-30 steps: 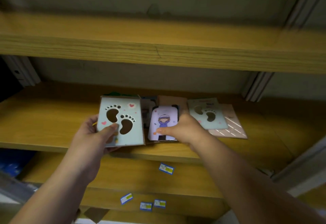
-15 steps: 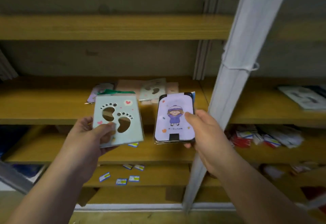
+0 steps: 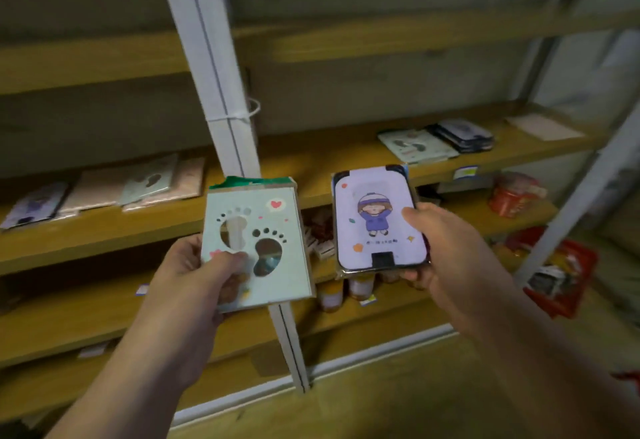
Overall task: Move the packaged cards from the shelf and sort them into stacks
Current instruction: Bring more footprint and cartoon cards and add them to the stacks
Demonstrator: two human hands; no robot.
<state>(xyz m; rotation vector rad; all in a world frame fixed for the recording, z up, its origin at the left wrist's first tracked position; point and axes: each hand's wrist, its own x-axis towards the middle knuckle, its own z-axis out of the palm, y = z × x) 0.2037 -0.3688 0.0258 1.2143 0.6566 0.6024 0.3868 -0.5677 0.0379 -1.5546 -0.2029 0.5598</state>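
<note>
Two hands gripping card packs: left point(image 3: 204, 276) mint footprint pack point(image 3: 258, 248), right point(image 3: 446, 258) lilac cartoon-girl pack point(image 3: 379, 220).

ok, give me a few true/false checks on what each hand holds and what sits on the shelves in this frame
1. The left hand holds the pale green card pack with footprint cut-outs. True.
2. The right hand is empty. False: it grips the lilac card pack showing a cartoon child.
3. Both held packs rest on the wooden shelf. False: both are held in the air.
4. Two card stacks sit on the shelf's right section. True.
</note>
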